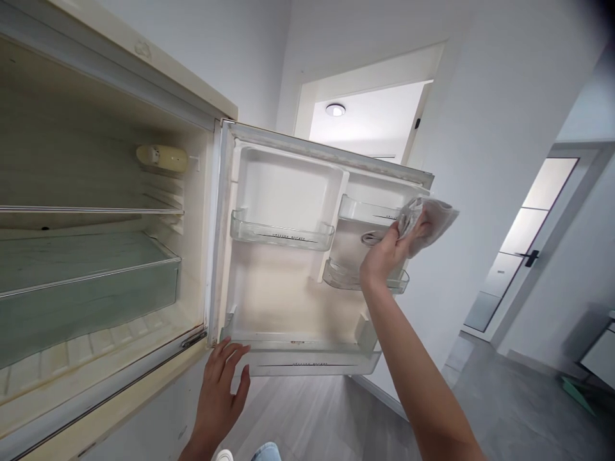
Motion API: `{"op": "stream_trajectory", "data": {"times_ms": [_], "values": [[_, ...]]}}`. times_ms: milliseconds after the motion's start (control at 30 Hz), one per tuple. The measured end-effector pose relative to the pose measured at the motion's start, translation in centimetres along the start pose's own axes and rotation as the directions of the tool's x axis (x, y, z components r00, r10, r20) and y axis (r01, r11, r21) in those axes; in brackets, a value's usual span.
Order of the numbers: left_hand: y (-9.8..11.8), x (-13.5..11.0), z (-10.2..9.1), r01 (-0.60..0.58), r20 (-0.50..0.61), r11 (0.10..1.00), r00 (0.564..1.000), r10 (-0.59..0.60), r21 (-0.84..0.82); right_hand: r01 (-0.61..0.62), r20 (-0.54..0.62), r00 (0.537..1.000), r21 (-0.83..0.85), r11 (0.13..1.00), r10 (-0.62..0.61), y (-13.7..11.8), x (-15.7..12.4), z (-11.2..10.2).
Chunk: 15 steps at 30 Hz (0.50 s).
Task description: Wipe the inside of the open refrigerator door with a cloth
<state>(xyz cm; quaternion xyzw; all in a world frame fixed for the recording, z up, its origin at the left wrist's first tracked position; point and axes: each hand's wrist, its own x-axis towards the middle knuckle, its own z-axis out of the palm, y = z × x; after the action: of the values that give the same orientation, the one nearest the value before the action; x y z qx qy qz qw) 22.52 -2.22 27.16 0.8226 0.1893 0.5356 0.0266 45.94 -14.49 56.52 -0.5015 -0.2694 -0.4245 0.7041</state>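
Observation:
A refrigerator door (273, 282) stands wide open with its inner side toward me. My right hand (384, 256) is closed on a crumpled greyish-white cloth (439, 218) at the door's far edge, in front of the small clear side shelves. My left hand (221, 387) is open, its fingers apart, beside the lower hinge corner. Its fingertips are at the left end of the long bottom door shelf (312, 363); whether they touch it I cannot tell. A clear door shelf (283, 235) sits higher up, and a ring-shaped holder (372, 238) lies just left of my right hand.
On the left is the refrigerator's interior, with a glass shelf (91, 209), a greenish drawer (96, 307) and a yellowed lamp cover (163, 157). A white wall (480, 128) and a doorway stand behind the door. Grey flooring (307, 416) lies below; another door (519, 250) is at right.

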Motion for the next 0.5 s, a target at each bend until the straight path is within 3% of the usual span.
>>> {"op": "stream_trajectory", "data": {"times_ms": [133,300,400,500], "values": [[0.1,0.0,-0.1,-0.006,0.012,1.000,1.000,0.006,0.009,0.011,0.125,0.992,-0.045,0.999,-0.005,-1.2,-1.8,1.0],[0.4,0.0,-0.2,0.006,0.023,1.000,1.000,-0.006,0.011,0.223,0.284,0.942,-0.123,0.967,-0.181,-2.1,-3.6,1.7],[0.5,0.0,-0.2,0.014,0.018,1.000,1.000,-0.015,0.015,0.341,0.394,0.871,-0.055,0.938,-0.294,-2.0,-3.9,1.4],[0.5,0.0,-0.2,0.017,0.022,1.000,1.000,-0.018,0.018,0.498,0.560,0.735,-0.064,0.865,-0.382,-0.8,-3.2,0.2]]}}
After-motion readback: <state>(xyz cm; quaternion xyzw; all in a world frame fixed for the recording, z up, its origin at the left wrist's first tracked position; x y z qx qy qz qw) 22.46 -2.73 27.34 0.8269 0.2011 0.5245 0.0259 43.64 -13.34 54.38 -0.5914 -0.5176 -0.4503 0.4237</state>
